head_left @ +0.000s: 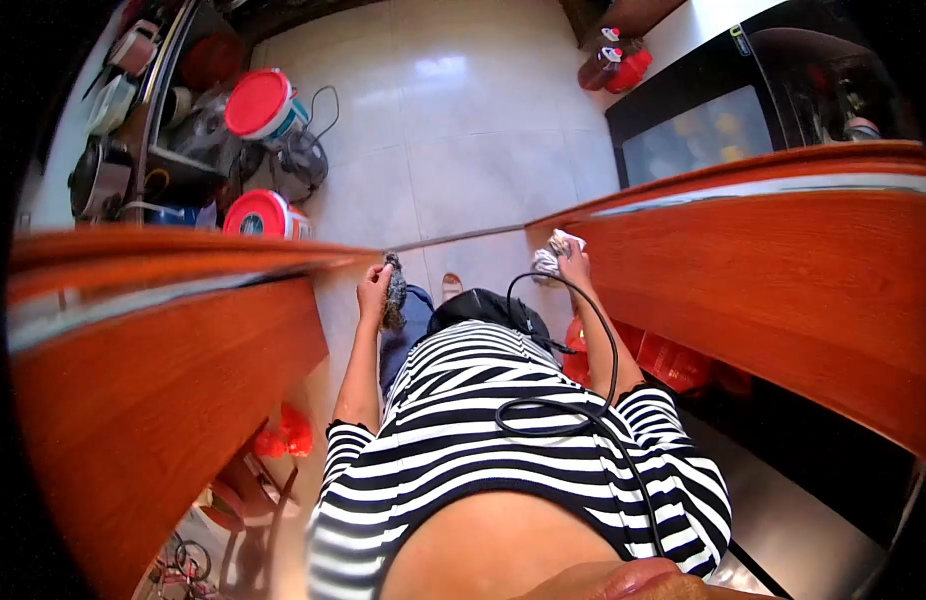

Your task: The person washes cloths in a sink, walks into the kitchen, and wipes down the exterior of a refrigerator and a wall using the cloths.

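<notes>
Low on the left of my body, my left hand (pixel 374 291) is closed on a dark grey, shaggy cloth (pixel 394 290) that hangs down beside my leg. My right hand (pixel 575 266) grips a crumpled white and grey cloth (pixel 549 262) near the edge of the right-hand wooden door panel (pixel 743 260). The left-hand wooden panel (pixel 173 370) ends close to my left hand; whether they touch I cannot tell. A black cable (pixel 615 350) runs over my striped top and past my right forearm.
Pale floor tiles (pixel 463 130) lie ahead. Red-lidded buckets (pixel 258 103) stand at the left beside a shelf with pots (pixel 101 180). At the right are red-capped bottles (pixel 600 68) and a dark glass-fronted appliance (pixel 698 130). Red bags (pixel 673 360) sit below the right panel.
</notes>
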Available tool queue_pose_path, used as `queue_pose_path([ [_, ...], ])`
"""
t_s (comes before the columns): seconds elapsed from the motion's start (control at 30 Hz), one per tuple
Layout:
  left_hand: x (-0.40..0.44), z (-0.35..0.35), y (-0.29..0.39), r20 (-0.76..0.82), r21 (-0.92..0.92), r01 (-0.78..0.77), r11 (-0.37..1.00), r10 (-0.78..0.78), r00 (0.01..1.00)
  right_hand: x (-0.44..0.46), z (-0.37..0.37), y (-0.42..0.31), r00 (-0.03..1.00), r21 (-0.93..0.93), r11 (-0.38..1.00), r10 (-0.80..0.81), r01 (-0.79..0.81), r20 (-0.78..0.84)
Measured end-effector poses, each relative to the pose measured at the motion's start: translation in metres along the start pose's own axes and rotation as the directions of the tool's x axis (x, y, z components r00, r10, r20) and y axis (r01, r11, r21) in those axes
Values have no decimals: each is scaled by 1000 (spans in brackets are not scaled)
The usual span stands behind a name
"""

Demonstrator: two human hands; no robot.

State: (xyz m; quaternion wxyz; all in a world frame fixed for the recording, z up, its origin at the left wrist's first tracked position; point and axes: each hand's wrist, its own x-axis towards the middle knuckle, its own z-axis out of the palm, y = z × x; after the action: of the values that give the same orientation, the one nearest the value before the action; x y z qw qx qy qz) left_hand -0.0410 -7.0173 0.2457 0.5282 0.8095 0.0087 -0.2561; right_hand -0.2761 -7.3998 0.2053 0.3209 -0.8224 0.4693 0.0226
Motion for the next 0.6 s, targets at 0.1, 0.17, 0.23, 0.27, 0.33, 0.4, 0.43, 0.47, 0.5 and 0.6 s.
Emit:
queue_pose_path([
  [0.1, 59, 28, 27, 40, -209, 5, 978, 4, 999, 51, 12, -34, 994, 516, 852, -36, 86, -106],
  [0.17, 97, 44, 43, 43, -249, 46, 967, -36, 998, 74, 12, -65, 997, 650, 759, 10, 46, -82],
  [0.23, 128, 58, 69, 52, -300, 93, 949, -81, 995, 92, 7, -94, 998, 754, 657, 47, -1, -39],
  [0.27, 147, 57, 75, 60, -277, 68, 958, -53, 997, 95, 4, -111, 996, 761, 649, 63, 6, -61],
  [0.33, 186, 55, 79, 90, -234, 41, 971, -20, 996, 96, -9, -136, 989, 764, 645, 112, 1, -95],
  [0.4, 245, 57, 65, 90, -193, 14, 981, 3, 996, 130, 9, -113, 939, 663, 748, 204, 32, -276],
  [0.43, 261, 56, 72, 96, -156, 36, 987, -21, 995, 138, 7, -110, 934, 740, 673, 251, 20, -254],
  [0.47, 272, 54, 96, 90, -63, 17, 998, -11, 996, 149, 4, -107, 929, 809, 588, 289, 18, -231],
  [0.5, 286, 50, 121, 80, 28, -7, 1000, 5, 997, 166, 10, -94, 886, 869, 491, 425, -53, -187],
  [0.6, 363, 51, 102, 137, -13, 42, 999, -40, 990, 162, -35, -124, 885, 991, -73, 447, -109, 131],
])
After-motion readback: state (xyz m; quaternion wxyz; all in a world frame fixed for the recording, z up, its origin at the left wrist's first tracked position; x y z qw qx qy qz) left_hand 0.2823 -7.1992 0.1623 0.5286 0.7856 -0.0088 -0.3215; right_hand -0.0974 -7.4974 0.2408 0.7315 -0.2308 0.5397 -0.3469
